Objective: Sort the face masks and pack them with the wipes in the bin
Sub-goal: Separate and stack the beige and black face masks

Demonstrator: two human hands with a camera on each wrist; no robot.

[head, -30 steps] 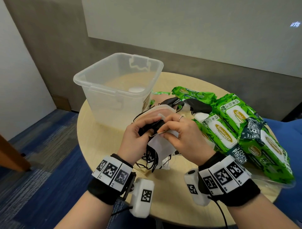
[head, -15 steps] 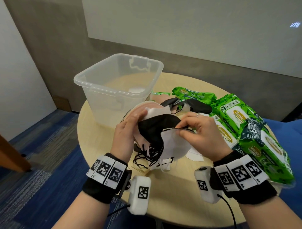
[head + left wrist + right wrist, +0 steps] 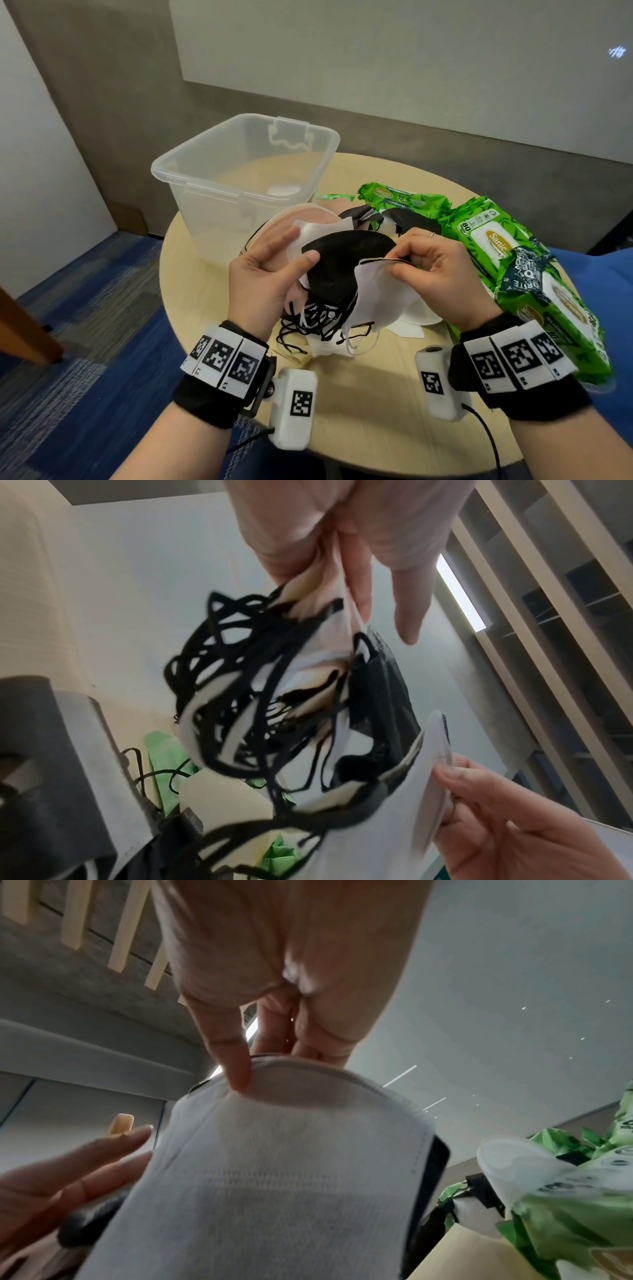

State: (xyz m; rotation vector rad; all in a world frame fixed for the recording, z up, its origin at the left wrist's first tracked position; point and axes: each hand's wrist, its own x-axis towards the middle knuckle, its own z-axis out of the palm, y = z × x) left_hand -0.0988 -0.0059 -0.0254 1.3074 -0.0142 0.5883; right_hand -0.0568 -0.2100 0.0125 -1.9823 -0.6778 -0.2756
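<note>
Fingers of your right hand [image 3: 442, 270] are pinching the top edge of a white mask [image 3: 380, 298], peeling it off so colours are splitting up. Your left hand [image 3: 263, 277] is gripping the mask bunch [image 3: 342, 267] mid-frame, thumb pressing the black one. Strings are tangling below. The bin [image 3: 246, 178], upper left, is sitting open; wipes [image 3: 534, 274] are crowding the right.

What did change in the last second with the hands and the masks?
The hands moved apart: the right hand pinches a white mask and peels it rightward off the fanned stack of masks, which the left hand holds. The bin and wipes packs stayed put.
</note>
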